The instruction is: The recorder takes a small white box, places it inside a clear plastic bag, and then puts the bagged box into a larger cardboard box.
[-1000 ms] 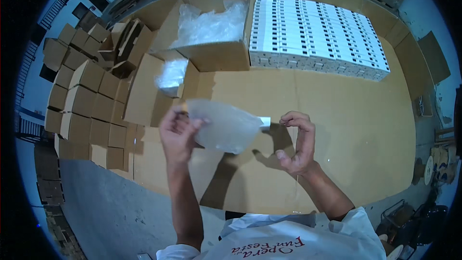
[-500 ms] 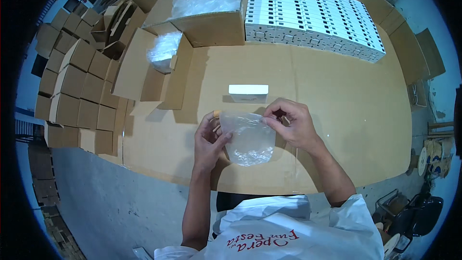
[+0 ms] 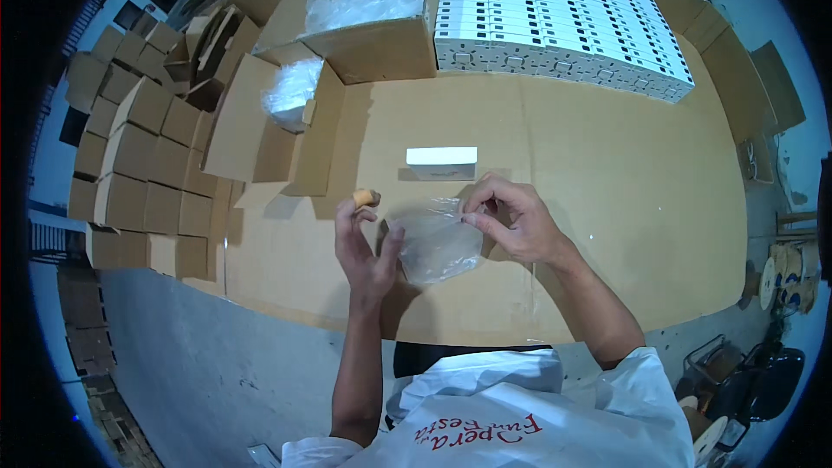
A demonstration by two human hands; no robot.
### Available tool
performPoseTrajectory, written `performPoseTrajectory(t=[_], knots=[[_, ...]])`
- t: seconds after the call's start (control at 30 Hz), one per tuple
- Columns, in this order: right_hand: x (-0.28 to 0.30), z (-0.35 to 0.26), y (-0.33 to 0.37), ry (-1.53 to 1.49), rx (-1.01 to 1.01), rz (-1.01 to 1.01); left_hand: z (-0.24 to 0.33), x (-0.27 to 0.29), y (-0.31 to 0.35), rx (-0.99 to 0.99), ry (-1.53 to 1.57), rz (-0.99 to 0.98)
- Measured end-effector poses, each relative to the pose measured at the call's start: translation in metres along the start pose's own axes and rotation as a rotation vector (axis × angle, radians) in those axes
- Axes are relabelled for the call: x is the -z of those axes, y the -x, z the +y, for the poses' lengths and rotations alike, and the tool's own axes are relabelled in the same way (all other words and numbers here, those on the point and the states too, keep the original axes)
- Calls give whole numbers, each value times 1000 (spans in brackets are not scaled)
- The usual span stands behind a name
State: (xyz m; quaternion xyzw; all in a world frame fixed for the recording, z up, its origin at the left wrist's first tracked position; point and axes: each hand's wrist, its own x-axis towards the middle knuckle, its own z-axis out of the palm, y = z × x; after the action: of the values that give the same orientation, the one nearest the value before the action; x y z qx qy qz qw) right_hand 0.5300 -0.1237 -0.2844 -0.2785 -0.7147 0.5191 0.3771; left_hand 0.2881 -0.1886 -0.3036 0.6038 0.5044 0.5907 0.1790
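Note:
A clear plastic bag hangs from my right hand, whose thumb and fingers pinch its upper right edge. My left hand is beside the bag's left side, thumb and fingers spread apart and holding nothing. An orange finger cover sits on one of its fingertips. Just beyond both hands, a small white box lies on the cardboard-covered table. No hand touches that box.
Many white boxes form a block at the back right. An open carton of clear plastic bags stands at the back, and a smaller open carton holds wrapped items. Brown boxes are stacked at the left.
My left hand has let go of the bag and moved left, its fingers spreading. My right hand keeps its pinch, and the bag has shifted slightly left.

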Motion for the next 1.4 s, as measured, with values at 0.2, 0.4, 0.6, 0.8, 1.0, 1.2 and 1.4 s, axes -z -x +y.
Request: performPoseTrajectory(t=[0.2, 0.4, 0.6, 0.8, 1.0, 1.2, 1.4], knots=[[5, -12, 1, -24, 77, -40, 55, -4, -53, -280, -164, -468], [9, -18, -2, 50, 58, -27, 22, -2, -67, -144, -3, -710], [14, -11, -5, -58, -123, -167, -2, 7, -50, 261, 182, -670], [5, -8, -6, -1, -188, -278, 3, 3, -42, 79, 166, -613], [0, -13, -12, 186, 124, -196, 4, 21, -38, -39, 111, -531], [-21, -29, -6, 181, 199, -190, 13, 27, 29, 275, 348, -219], [-35, -40, 0, 231, 240, -178, 13, 37, 39, 503, 318, -408]])
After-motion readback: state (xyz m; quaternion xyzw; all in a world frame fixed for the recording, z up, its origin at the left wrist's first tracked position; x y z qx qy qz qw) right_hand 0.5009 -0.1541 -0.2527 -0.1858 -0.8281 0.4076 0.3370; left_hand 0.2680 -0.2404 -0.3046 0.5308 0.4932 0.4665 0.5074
